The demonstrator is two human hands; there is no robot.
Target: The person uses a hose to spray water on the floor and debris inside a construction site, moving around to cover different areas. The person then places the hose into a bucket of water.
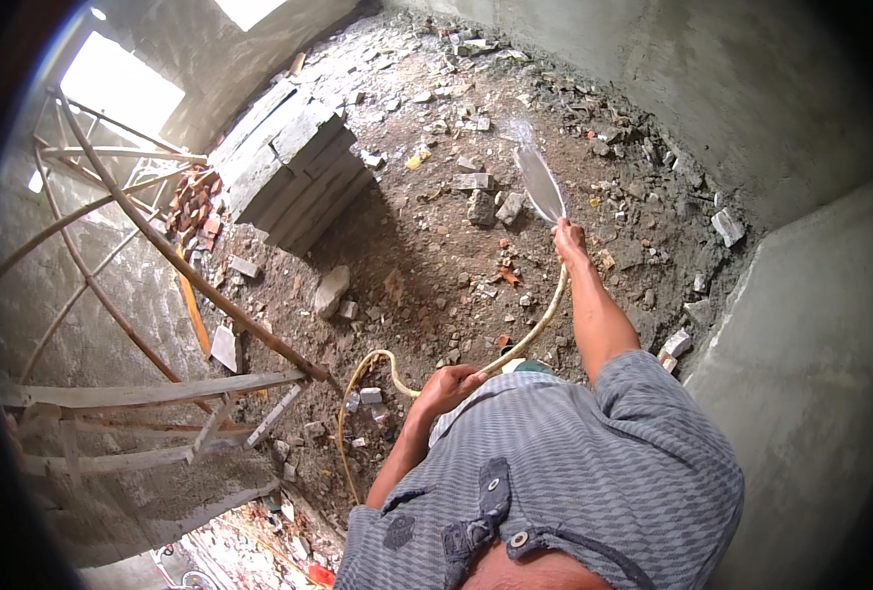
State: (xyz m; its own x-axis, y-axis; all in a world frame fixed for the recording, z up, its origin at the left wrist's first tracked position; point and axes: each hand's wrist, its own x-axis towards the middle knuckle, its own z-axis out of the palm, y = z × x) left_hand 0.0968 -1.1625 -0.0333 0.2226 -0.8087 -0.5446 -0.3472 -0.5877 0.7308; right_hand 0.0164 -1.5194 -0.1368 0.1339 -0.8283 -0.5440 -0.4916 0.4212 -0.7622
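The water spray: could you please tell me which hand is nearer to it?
Right: the right hand holds the hose where the water spray starts; the left hand is farther back along the hose, by the shirt.

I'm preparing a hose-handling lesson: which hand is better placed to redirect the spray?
The right hand, it seems: stretched out in front, it grips the hose at its end, where the water fans out. The left hand holds the hose farther back, close to the shirt.

Hose point(545, 321) partly hidden; upper bright opening point(247, 9) cropped
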